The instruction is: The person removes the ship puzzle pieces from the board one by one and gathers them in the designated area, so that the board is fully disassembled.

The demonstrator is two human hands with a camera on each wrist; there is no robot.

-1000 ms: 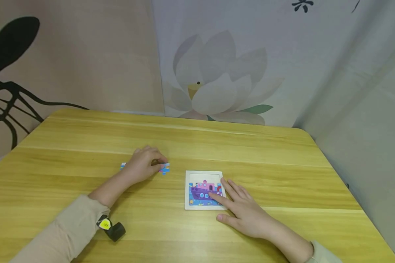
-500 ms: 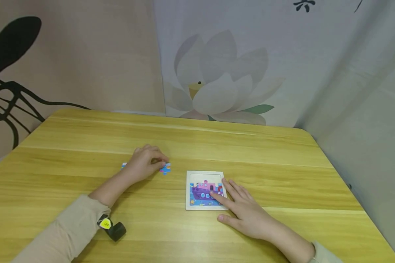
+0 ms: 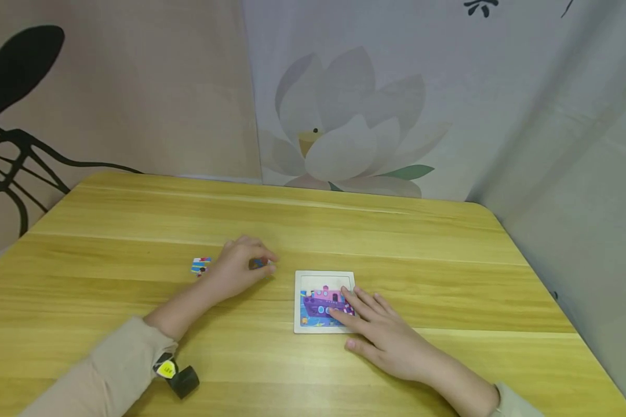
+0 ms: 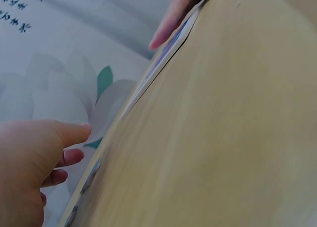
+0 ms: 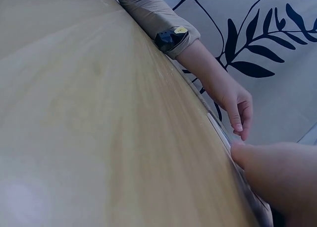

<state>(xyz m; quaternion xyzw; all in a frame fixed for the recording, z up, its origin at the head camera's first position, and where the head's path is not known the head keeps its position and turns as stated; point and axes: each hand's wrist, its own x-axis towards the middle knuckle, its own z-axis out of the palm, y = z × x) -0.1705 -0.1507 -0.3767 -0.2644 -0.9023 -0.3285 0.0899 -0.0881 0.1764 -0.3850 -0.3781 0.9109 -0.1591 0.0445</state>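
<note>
In the head view, my left hand (image 3: 242, 266) is over the table left of the puzzle tray, thumb and fingers bent and apart. A blue puzzle piece (image 3: 258, 263) shows through the gap between them, mostly covered by the hand. In the left wrist view, the thumb and fingertips stand apart with nothing seen between them, above low pieces (image 4: 90, 175) at the table edge. My right hand (image 3: 383, 333) lies with spread, straight fingers across the right side of the white-framed puzzle tray (image 3: 298, 301). The tray's lower part shows a purple and pink ship picture; its upper strip is bare.
Another puzzle piece (image 3: 200, 265), blue and white with red, lies on the wooden table (image 3: 271, 370) left of my left hand. A black wrist camera (image 3: 182, 381) sits at my left sleeve. A curtain (image 3: 188, 87) with printed flowers hangs behind the table.
My left hand has shifted right and slightly toward me, uncovering the piece on its left and covering more of the blue one. My right fingers have moved slightly on the tray.
</note>
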